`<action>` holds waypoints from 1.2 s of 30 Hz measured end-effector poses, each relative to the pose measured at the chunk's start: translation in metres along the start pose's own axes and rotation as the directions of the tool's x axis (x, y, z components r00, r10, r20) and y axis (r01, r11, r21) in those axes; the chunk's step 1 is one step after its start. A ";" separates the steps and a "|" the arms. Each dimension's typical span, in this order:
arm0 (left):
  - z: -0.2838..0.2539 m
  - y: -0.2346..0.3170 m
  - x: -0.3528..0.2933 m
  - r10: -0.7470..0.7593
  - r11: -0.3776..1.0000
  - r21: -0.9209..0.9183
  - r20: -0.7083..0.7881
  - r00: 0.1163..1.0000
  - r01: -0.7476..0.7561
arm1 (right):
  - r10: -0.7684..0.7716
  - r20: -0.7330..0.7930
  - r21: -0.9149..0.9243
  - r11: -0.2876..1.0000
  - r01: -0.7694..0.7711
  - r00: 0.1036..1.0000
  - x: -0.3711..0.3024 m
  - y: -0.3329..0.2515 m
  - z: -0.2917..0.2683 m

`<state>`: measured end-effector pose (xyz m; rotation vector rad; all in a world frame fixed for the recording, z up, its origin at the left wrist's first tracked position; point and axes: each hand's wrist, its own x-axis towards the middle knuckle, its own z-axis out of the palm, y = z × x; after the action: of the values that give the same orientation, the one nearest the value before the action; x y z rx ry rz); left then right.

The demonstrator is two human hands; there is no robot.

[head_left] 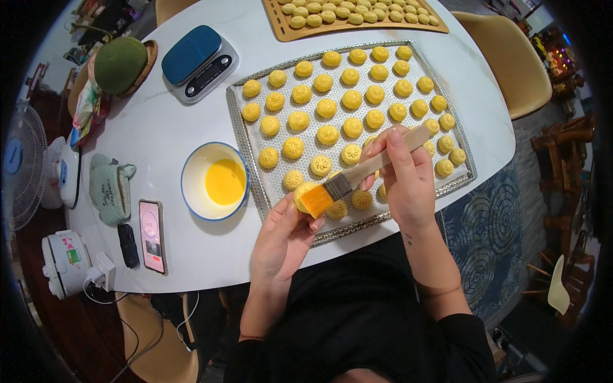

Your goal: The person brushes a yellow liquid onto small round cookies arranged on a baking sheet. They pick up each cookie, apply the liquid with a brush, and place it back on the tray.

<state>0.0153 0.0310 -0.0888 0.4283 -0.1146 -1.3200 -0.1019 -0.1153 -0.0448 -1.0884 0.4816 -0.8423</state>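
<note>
My right hand grips the wooden handle of a flat pastry brush. Its yellow-coated bristles rest against a small round yellow pastry, which the fingers of my left hand hold up over the near edge of a perforated metal baking tray. Rows of similar pastries, many with a flower pattern pressed on top, sit on the tray; my hands hide some of them. Left of the tray stands a white bowl with a blue rim, holding yellow liquid that looks like egg wash.
A golden tray of smaller pastries lies at the far edge. Around the table's left side are a kitchen scale, a phone, a black case, a green cloth item, a green melon-like fruit and a white cooker.
</note>
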 end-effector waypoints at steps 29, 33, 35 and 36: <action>0.015 0.033 -0.020 0.064 0.488 0.868 -0.141 0.988 0.092 | 0.013 0.004 -0.204 0.979 -0.012 1.000 0.024 -0.022 -0.016; 0.023 0.042 -0.021 0.163 0.012 0.961 -0.275 0.947 0.277 | -0.010 -0.108 -0.164 0.986 -0.008 0.994 0.013 -0.028 -0.029; 0.026 0.039 -0.017 0.189 -0.120 0.965 -0.207 0.960 0.232 | 0.000 -0.124 -0.161 0.987 -0.020 0.992 0.007 -0.030 -0.032; 0.027 0.037 -0.015 0.197 -0.187 0.960 -0.170 0.965 0.208 | 0.004 -0.134 -0.159 0.987 -0.025 0.991 0.004 -0.030 -0.034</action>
<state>0.0361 0.0460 -0.0481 2.0762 -1.0448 -0.8257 -0.1347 -0.1441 -0.0309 -1.1795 0.6780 -0.8784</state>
